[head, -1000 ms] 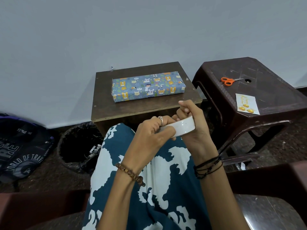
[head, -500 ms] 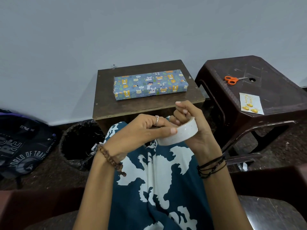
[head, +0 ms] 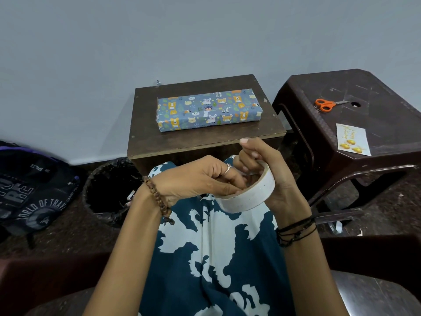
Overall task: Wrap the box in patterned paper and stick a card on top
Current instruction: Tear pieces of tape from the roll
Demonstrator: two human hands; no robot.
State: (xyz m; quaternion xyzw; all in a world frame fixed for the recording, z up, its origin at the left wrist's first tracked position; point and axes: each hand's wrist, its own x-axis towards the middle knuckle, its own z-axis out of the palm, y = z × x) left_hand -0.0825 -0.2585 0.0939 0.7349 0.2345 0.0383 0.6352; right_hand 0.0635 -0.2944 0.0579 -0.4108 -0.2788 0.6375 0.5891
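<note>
Right hand [head: 273, 179] curled around a white roll of tape [head: 248, 197], held over the lap. Left hand [head: 196, 179] at the roll's near rim, fingertips pinching at the tape there; exact grip partly hidden. Wrapped box [head: 207, 110] flat at the middle of the small wooden bench [head: 205, 140], long side parallel to the front edge. Card [head: 352, 139] near the front edge of the dark plastic stool [head: 387, 124]; orange scissors [head: 325, 104] farther back. Bin [head: 109, 190] and bag [head: 34, 185] on the floor.
</note>
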